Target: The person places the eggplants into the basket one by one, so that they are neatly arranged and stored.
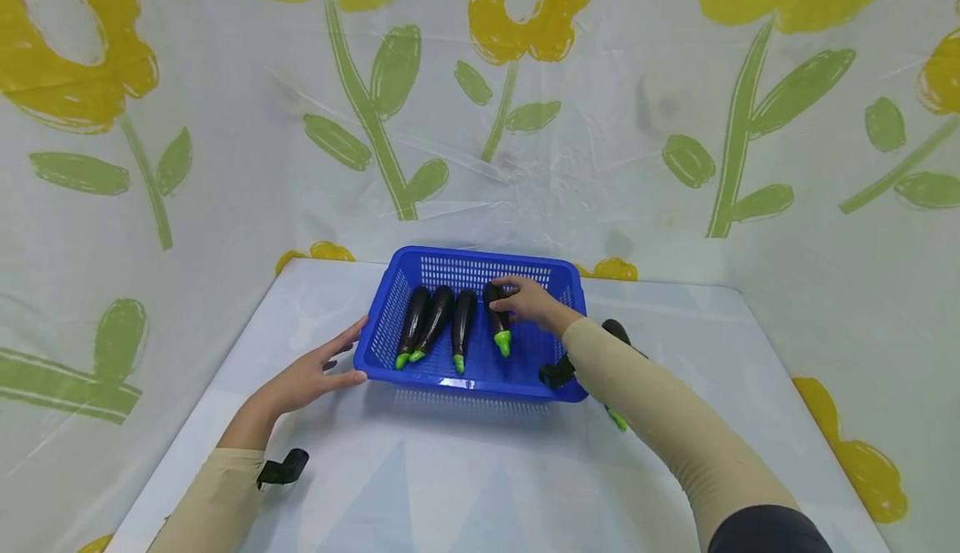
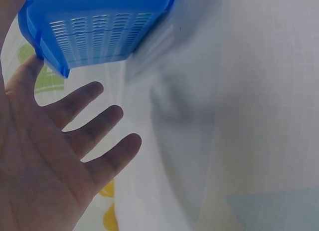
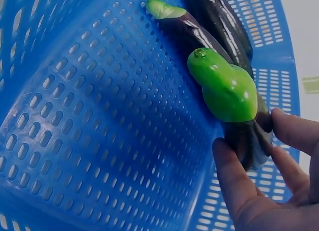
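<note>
A blue plastic basket (image 1: 480,385) with slotted walls stands on the table. Inside it, toward the left, lie three dark purple eggplants with green stem ends; the nearest to the middle is one eggplant (image 1: 463,324). My right hand (image 1: 529,299) reaches into the basket and pinches another eggplant (image 1: 498,319) between thumb and fingers, its green end (image 3: 229,89) facing the wrist camera. At the basket's left side, my left hand (image 1: 307,378) has its fingers spread and extended, with fingertips touching the rim (image 2: 37,44).
Right of the basket, one more eggplant (image 1: 615,330) lies on the white table (image 1: 697,369), partly hidden by my right forearm. A cloth backdrop (image 1: 600,119) with yellow flowers rises behind and on both sides. Small black wrist devices sit on both arms.
</note>
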A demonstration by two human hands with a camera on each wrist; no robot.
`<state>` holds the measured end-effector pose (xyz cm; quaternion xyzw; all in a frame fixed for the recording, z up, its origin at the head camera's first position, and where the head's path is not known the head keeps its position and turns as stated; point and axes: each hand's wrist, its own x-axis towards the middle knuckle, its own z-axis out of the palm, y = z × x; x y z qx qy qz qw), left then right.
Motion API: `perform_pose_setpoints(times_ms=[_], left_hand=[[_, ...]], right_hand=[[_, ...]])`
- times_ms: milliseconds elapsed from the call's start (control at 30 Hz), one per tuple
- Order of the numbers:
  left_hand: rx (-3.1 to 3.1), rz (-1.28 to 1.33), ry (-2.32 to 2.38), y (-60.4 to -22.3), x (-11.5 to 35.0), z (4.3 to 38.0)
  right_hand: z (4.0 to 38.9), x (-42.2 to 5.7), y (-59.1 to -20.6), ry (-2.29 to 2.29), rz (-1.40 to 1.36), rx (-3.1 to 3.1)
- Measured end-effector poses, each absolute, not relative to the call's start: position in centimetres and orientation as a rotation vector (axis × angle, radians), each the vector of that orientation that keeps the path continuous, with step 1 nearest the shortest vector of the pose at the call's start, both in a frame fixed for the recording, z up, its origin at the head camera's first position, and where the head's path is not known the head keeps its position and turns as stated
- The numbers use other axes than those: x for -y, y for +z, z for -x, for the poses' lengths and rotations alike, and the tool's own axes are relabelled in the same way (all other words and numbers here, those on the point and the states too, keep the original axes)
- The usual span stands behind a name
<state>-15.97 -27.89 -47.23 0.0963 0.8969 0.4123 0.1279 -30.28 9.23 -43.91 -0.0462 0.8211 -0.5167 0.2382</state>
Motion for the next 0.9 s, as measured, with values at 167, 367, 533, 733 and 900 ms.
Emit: perform_pose_setpoints(times_ms=[167, 367, 533, 733, 900], left_hand=[[-2.611, -0.275, 1.196, -47.43, 27.89, 15.85], [-2.62, -0.285, 1.19, -47.41, 27.92, 16.0], [-2.616, -0.276, 1.192, -47.43, 27.93, 16.11], [-2.609, -0.281, 1.198, -47.5, 27.98, 16.13], [-2.61, -0.279, 1.199, -47.46, 27.98, 16.18]], right_hand=[[30.24, -9.04, -44.2, -1.393, 0.123, -2.226], [30.3, -8.9, -44.23, -1.373, 0.122, -2.2], [30.51, -8.72, -44.47, -1.362, 0.151, -2.168], [30.45, -8.44, -44.63, -1.322, 0.16, -2.159], [30.46, -8.36, -44.75, -1.319, 0.144, -2.16]])
